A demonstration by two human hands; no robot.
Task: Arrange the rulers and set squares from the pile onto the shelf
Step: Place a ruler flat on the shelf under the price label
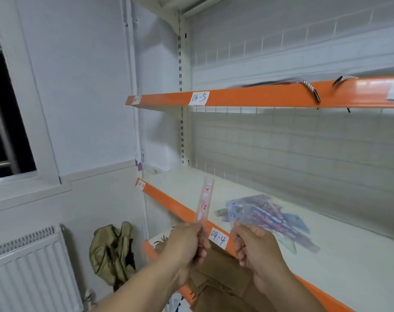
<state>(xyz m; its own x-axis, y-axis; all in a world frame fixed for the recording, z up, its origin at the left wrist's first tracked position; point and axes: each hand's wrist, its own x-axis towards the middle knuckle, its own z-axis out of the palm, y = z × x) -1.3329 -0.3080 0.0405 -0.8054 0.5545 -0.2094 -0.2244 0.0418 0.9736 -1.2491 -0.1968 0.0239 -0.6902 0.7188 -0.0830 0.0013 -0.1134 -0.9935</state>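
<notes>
My left hand [187,246] grips the lower end of a clear pink ruler [205,199] with small pictures, held upright in front of the shelf's orange edge. My right hand [256,248] pinches a bluish packet of rulers or set squares [234,210], its top edge raised. Just behind it, a pile of packaged rulers and set squares [272,216] lies on the white shelf [360,255] labelled 04-4. The image is blurred, so the packets' details are unclear.
The upper shelf [259,97], labelled 04-5, holds flat items with cords hanging over its orange edge. A radiator [31,271] and an olive bag [111,251] stand at the lower left under a window. Brown cardboard [220,280] lies below my hands.
</notes>
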